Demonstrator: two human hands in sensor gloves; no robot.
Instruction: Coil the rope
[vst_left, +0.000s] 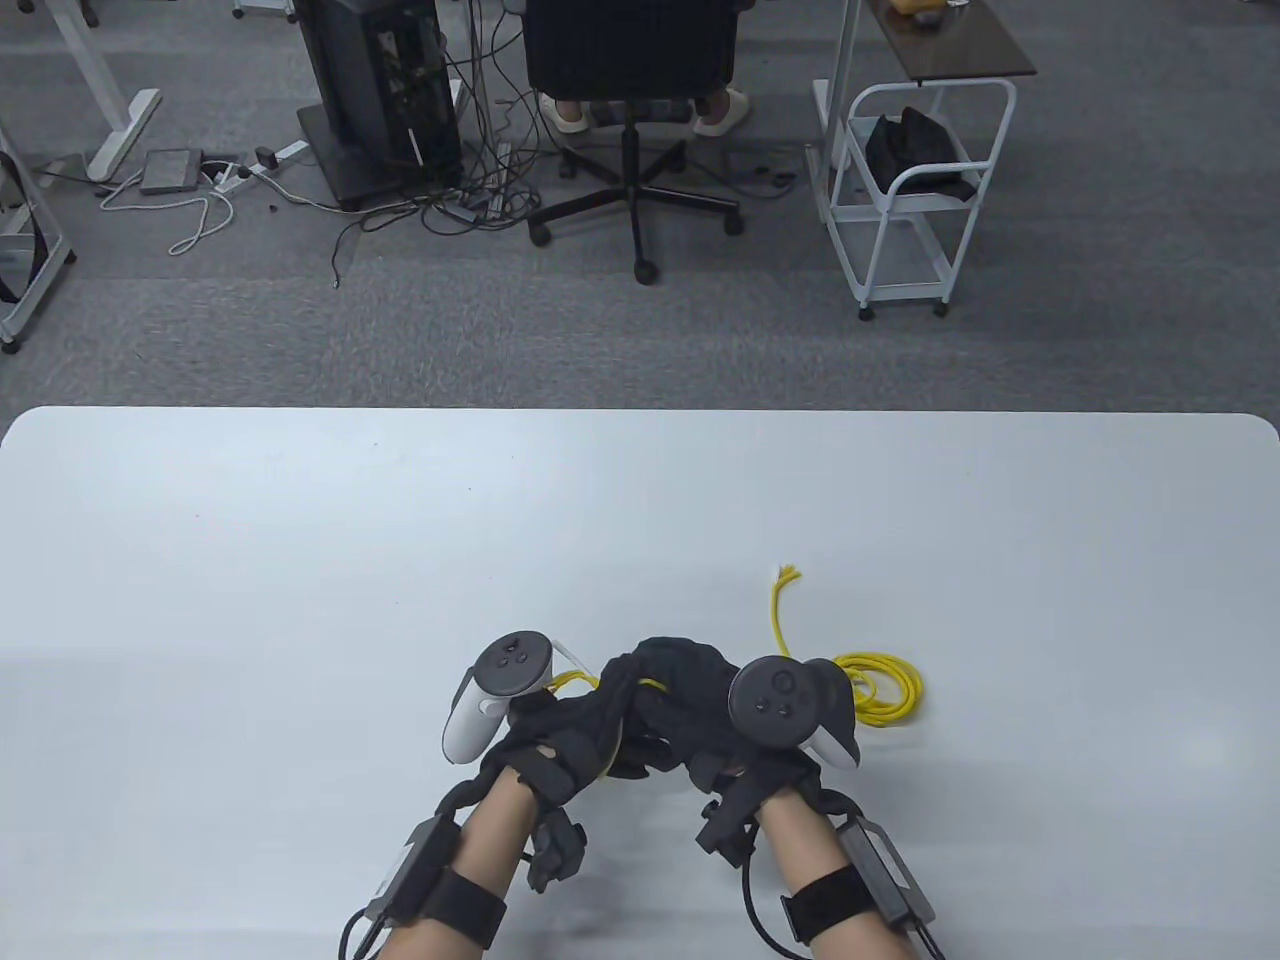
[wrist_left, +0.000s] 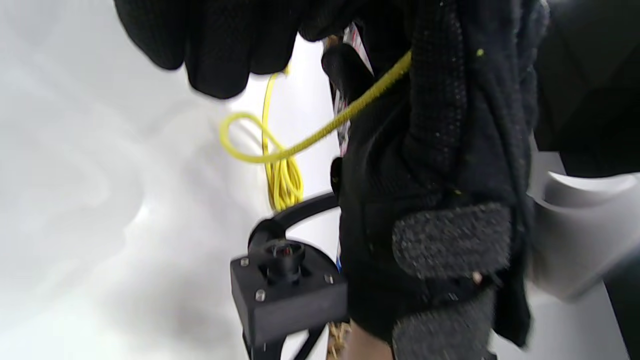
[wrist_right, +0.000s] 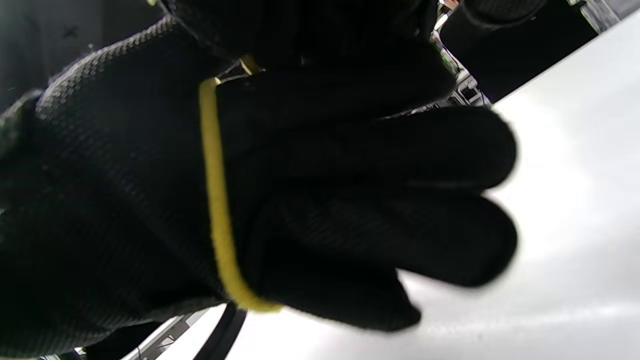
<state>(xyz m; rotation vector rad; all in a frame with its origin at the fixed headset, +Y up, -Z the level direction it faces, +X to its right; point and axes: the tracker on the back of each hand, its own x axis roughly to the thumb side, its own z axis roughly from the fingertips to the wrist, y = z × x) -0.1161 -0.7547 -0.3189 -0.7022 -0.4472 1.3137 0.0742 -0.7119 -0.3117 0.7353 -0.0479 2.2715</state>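
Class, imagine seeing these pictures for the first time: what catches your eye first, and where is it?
The yellow rope, partly looped on the white table right of the hands. Then the left hand and right hand, pressed together near the front edge, with rope running between them.

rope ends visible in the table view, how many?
1. The frayed end of the yellow rope lies free on the table, beyond the right hand. The other end is not visible; it may be hidden under the right hand or left hand.
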